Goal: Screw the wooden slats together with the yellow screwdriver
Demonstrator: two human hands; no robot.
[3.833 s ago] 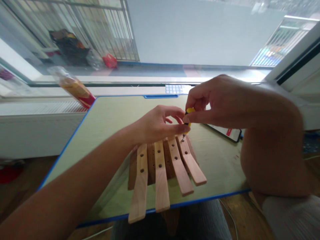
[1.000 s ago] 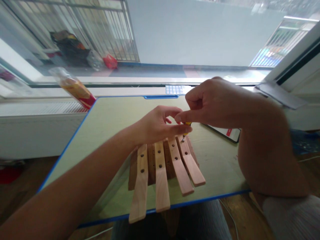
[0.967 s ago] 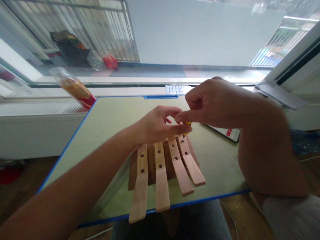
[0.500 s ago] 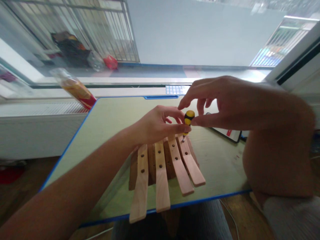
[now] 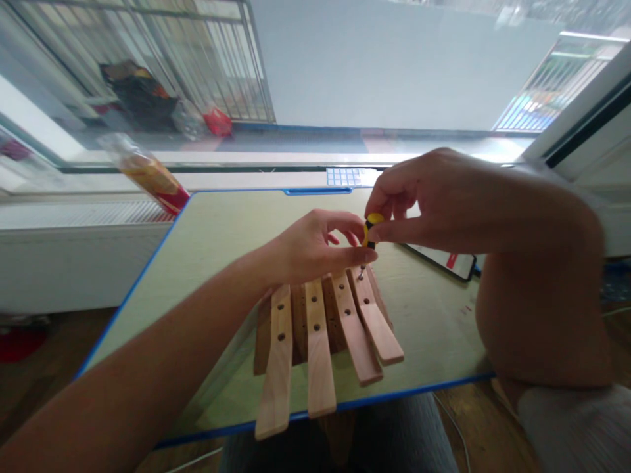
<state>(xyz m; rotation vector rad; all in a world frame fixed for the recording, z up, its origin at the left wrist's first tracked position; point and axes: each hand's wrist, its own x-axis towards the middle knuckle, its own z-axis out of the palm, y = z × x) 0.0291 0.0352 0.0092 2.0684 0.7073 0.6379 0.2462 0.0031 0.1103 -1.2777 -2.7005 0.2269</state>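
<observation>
Right hand has re-pinched the screwdriver; left hand steadies its shaft over the slat.

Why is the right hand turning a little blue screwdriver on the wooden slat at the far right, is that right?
Not quite: the screwdriver is yellow and black, not blue, as the head view shows. The rest holds: the right hand pinches its top, with the tip at the rightmost wooden slat, while the left hand steadies it.
</observation>
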